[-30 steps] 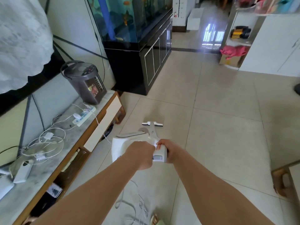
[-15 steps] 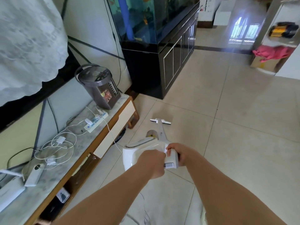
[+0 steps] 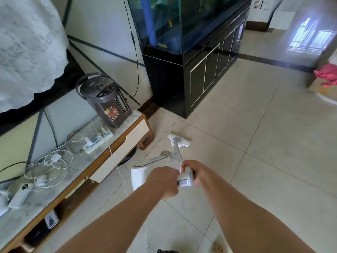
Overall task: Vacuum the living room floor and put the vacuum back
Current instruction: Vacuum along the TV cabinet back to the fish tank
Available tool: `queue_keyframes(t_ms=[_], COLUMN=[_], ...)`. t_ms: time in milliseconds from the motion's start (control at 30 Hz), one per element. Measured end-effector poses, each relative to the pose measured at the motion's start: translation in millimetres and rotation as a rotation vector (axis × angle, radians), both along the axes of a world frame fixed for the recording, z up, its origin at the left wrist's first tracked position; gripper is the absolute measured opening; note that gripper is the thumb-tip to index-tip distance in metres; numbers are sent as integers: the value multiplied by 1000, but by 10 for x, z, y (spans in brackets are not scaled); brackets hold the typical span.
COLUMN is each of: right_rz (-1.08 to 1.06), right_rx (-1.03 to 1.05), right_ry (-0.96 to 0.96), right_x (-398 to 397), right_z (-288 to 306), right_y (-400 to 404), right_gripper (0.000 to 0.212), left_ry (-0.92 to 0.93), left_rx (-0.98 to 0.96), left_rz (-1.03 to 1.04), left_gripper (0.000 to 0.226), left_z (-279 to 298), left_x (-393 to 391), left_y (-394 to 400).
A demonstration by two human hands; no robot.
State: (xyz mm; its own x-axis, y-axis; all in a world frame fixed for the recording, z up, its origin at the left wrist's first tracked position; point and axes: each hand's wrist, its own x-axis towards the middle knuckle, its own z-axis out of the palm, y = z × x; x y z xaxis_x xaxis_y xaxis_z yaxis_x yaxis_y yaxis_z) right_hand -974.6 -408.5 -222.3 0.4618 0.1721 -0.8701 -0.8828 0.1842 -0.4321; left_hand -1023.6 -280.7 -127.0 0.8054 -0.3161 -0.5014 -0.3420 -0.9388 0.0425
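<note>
Both hands gripped the white plastic stick vacuum [image 3: 160, 168] at its upper end: the left hand [image 3: 163, 181] closed in a fist around the handle, the right hand [image 3: 196, 172] wrapped round the grey-paneled rear of the motor body. Both forearms reached forward and down from the bottom of the frame, nearly parallel, wrists level with each other.

A thin white power cord [image 3: 118, 167] trailed from the machine up to a white power strip [image 3: 97, 143] on the low marble-topped wooden TV cabinet [image 3: 135, 136] at the left. Beyond the hands, the wand sloped down to the white T-shaped floor head [image 3: 179, 140], which lay flat on the beige tiled floor [image 3: 264, 143] just beside the cabinet's corner leg.

Judging by this, the vacuuming pass was under way along the cabinet edge, with the return of the machine not yet begun. A next stroke would call for steering the head clear of the leg and keeping the cord from snagging.

Farther back stood a brown electric water boiler [image 3: 105, 99] on the cabinet and a black aquarium stand [image 3: 200, 77] against the wall.
</note>
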Motion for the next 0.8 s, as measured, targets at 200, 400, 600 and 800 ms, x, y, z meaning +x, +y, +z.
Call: queue_keyframes(t_ms=[200, 400, 600, 800], right_rz=[42, 24, 27, -57], right_rx=[-9, -8, -48, -2], right_ry=[27, 41, 23, -33], right_x=[521, 1170, 1928, 2514], right_z=[-43, -23, 89, 257], right_y=[-226, -318, -159, 65], right_gripper=[22, 19, 17, 21], left_ry=[22, 9, -10, -36], left_rx=[-9, -43, -95, -100], left_rz=[7, -6, 59, 79], left_gripper=[11, 10, 11, 5], left_z=[-95, -126, -78, 150], left_x=[515, 1148, 1895, 2497], left_y=[-194, -250, -76, 173])
